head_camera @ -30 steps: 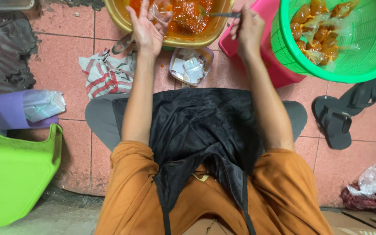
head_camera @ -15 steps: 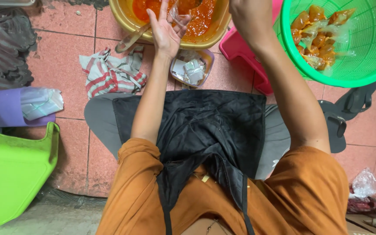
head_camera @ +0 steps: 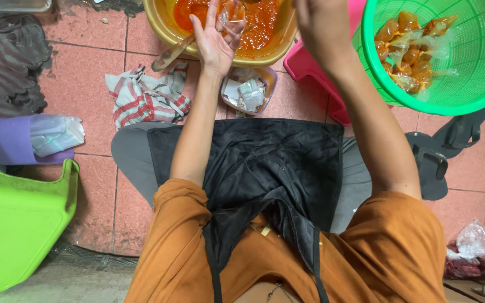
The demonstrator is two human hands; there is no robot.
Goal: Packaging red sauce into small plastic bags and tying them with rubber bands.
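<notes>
My left hand [head_camera: 213, 46] is raised over a yellow bowl [head_camera: 279, 51] of red-orange sauce [head_camera: 260, 22], palm toward me. It pinches a small clear plastic bag [head_camera: 233, 15] at its fingertips. My right hand [head_camera: 320, 22] is lifted beside the bowl's right rim. Its fingers run off the top edge, so what it holds is hidden. Just below the bowl sits a small dish of folded clear bags [head_camera: 250, 92]. To the right, a green mesh basket [head_camera: 478, 84] holds several filled, tied bags of sauce [head_camera: 413, 53].
A pink stool [head_camera: 310, 76] stands under the basket. A striped cloth [head_camera: 144, 100] lies left of the dish, and a utensil handle [head_camera: 170, 54] leans on the bowl. At left are a purple item with plastic bags [head_camera: 26, 147] and a green plastic seat [head_camera: 12, 224]. Black sandals [head_camera: 439, 163] lie at right.
My right hand, which held a utensil at the bowl's rim, has lifted up to the top edge. My left hand stays over the bowl with the bag. The view has moved closer.
</notes>
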